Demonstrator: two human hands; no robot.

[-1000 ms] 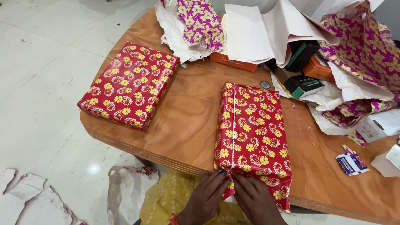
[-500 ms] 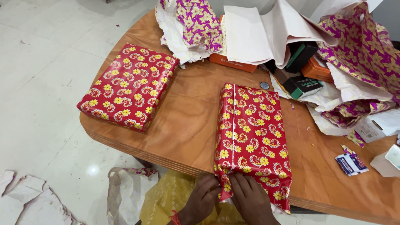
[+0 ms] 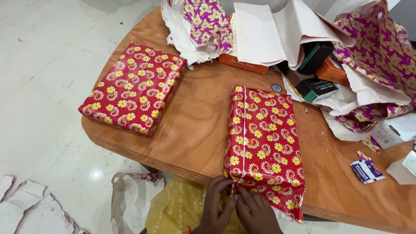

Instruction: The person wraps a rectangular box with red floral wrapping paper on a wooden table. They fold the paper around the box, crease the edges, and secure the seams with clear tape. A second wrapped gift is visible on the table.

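Observation:
A box wrapped in red paper with yellow flowers (image 3: 262, 147) lies lengthwise on the wooden table (image 3: 195, 125), its near end over the table's front edge. My left hand (image 3: 215, 203) and my right hand (image 3: 255, 212) meet at that near end. Their fingertips pinch the folded paper flap at the seam. A second box in the same red wrapping (image 3: 132, 89) lies flat at the table's left, apart from both hands.
Crumpled purple-and-yellow wrapping paper (image 3: 377, 56), white sheets (image 3: 268, 34), orange boxes (image 3: 242, 64) and a dark green box (image 3: 318, 89) crowd the table's back and right. A small packet (image 3: 366, 170) lies at the right. Torn paper (image 3: 26, 208) and a bag (image 3: 130, 199) lie on the floor.
Both hands have slid a little lower on the near end of the box, pressing the flap closer together. The box and the rest stay put.

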